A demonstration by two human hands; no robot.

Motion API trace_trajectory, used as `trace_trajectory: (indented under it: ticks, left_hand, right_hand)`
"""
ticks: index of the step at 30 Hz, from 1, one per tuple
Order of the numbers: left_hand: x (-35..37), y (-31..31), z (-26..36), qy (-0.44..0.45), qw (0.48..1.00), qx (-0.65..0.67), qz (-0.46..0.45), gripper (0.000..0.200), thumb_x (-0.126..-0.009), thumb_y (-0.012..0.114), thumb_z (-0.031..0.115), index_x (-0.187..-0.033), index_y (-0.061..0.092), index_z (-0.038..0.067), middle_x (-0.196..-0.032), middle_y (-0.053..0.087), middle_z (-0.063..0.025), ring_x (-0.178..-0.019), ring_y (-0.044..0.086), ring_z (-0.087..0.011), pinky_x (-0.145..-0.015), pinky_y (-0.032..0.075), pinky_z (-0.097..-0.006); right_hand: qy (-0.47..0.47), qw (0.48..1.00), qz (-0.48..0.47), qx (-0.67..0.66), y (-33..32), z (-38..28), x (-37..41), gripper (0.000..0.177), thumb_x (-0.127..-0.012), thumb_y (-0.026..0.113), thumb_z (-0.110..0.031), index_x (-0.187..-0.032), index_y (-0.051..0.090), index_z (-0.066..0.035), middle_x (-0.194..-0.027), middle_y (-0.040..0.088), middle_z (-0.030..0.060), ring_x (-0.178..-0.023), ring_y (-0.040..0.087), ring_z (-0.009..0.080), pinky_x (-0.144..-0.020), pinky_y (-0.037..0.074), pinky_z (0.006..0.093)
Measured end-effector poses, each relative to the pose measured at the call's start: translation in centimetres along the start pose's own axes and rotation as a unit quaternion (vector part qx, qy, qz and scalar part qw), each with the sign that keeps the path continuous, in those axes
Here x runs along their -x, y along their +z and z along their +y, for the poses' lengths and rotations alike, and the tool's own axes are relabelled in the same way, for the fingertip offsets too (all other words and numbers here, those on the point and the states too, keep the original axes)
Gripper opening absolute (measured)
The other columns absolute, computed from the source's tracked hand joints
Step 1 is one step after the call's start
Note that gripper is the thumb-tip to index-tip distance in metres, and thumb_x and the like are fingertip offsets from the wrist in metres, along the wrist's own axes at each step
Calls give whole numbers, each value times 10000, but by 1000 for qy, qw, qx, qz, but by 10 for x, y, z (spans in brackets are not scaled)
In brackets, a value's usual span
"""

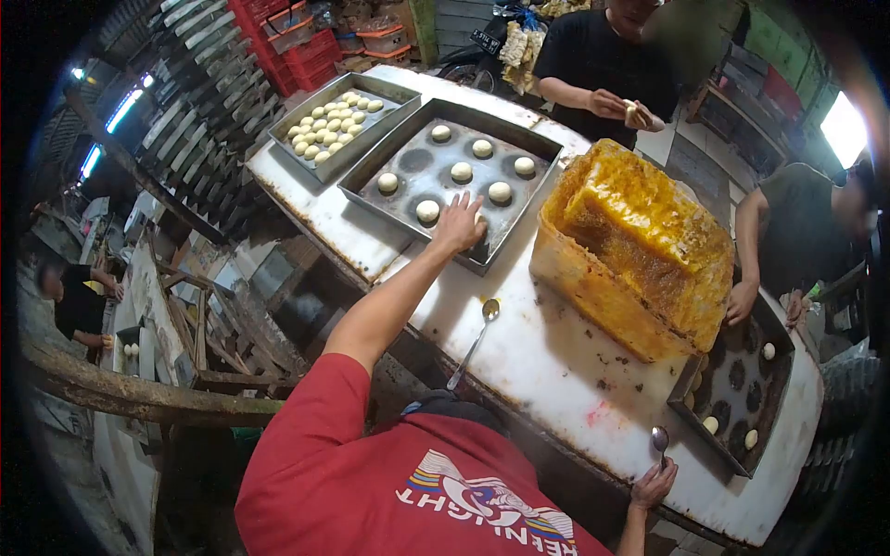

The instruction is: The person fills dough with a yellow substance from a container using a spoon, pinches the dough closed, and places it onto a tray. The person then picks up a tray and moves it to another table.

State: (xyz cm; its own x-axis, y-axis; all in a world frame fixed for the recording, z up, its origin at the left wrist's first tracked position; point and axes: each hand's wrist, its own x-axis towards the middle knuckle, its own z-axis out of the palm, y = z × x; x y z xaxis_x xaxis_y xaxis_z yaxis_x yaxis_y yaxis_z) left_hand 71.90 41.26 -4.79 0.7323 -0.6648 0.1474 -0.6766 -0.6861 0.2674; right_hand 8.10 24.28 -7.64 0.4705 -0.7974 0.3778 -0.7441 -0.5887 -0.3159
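Our left grip (459,222) lies spread open on the middle tray (417,159), which carries seven dough balls (462,172) and some bare spots. Our right grip (654,484) pinches a spoon (659,437) at the surface's (556,361) near edge. We judge the tray roughly half filled.

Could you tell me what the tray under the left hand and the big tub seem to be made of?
The tray at the left hand looks like dull grey metal, darkened with use. The tub seems translucent plastic, stained orange by its filling.
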Motion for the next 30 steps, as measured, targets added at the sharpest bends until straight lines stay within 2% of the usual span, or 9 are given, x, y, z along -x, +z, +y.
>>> trace_trajectory:
  ticks: [1, 4, 8, 10, 11, 13, 18, 23, 30]
  left_hand:
    - [2, -2, 3, -2, 1000, 2, -1, 586, -827, 535, 344, -1339, 339, 136, -1390, 281, -203, -1284, 261, -387, -1027, 258, -502]
    - [3, -9, 8, 4, 991, -24, -130, 666, -817, 560, 398, -1372, 265, 179, -1425, 203, -193, -1308, 186, -408, -1008, 222, -595]
    - [1, -1, 7, 13, 990, -57, -127, 640, -806, 577, 391, -1342, 316, 160, -1372, 285, -214, -1259, 282, -416, -984, 295, -561]
    - [-9, -2, 2, 12, 996, 9, -82, 555, -794, 596, 365, -1267, 417, 134, -1248, 403, -218, -1152, 411, -404, -916, 386, -519]
    - [-12, -6, 4, 12, 997, 10, -80, 555, -794, 596, 365, -1267, 417, 134, -1248, 403, -218, -1152, 411, -404, -916, 386, -519]
    - [-20, -17, 11, -17, 999, 3, -33, 462, -785, 607, 331, -1173, 496, 107, -1116, 472, -198, -1048, 486, -375, -834, 444, -482]
    - [-25, -9, 25, -40, 998, -18, -51, 402, -789, 594, 328, -1122, 558, 106, -1074, 494, -196, -1039, 493, -346, -826, 446, -470]
    - [-17, -2, 36, -95, 994, -50, -22, 253, -801, 530, 211, -977, 630, 60, -1067, 517, -158, -1020, 511, -317, -781, 465, -483]
    - [-20, 12, 21, -80, 996, -48, 3, 226, -798, 515, 150, -903, 636, -9, -1047, 529, -174, -1013, 514, -321, -761, 485, -466]
  right_hand:
    - [2, 1000, 2, 6, -1, -1, 0, 319, -843, 421, -222, -1010, 477, 44, -896, 465, 214, -851, 472, 396, -758, 375, 443]
    - [12, 1000, -6, 5, -4, -7, -2, 325, -846, 414, -231, -1003, 479, 46, -889, 463, 214, -844, 472, 399, -748, 373, 452]
    - [2, 1000, 2, 8, -1, -4, -2, 328, -848, 409, -236, -998, 480, 46, -881, 462, 215, -837, 473, 401, -738, 372, 455]
    - [3, 1000, -2, 5, 2, 2, 0, 322, -850, 405, -235, -986, 482, 47, -875, 462, 214, -829, 473, 399, -728, 373, 453]
    - [2, 1000, -1, 5, 3, 4, 1, 322, -850, 405, -235, -986, 482, 47, -875, 462, 214, -829, 473, 399, -728, 373, 453]
    - [-3, 1000, 0, -2, 3, 3, 0, 315, -851, 409, -233, -973, 484, 47, -870, 466, 214, -823, 475, 395, -721, 375, 448]
    - [-1, 1000, -11, 12, -4, -8, -3, 326, -868, 397, -241, -994, 479, 48, -887, 476, 213, -848, 485, 396, -739, 381, 444]
    - [4, 1000, -11, 10, 0, -2, 0, 326, -868, 393, -243, -992, 483, 45, -889, 478, 214, -851, 486, 398, -738, 382, 445]
    - [-6, 1000, -11, 7, -3, -5, -2, 321, -865, 395, -232, -993, 489, 47, -889, 484, 214, -845, 489, 397, -736, 385, 440]
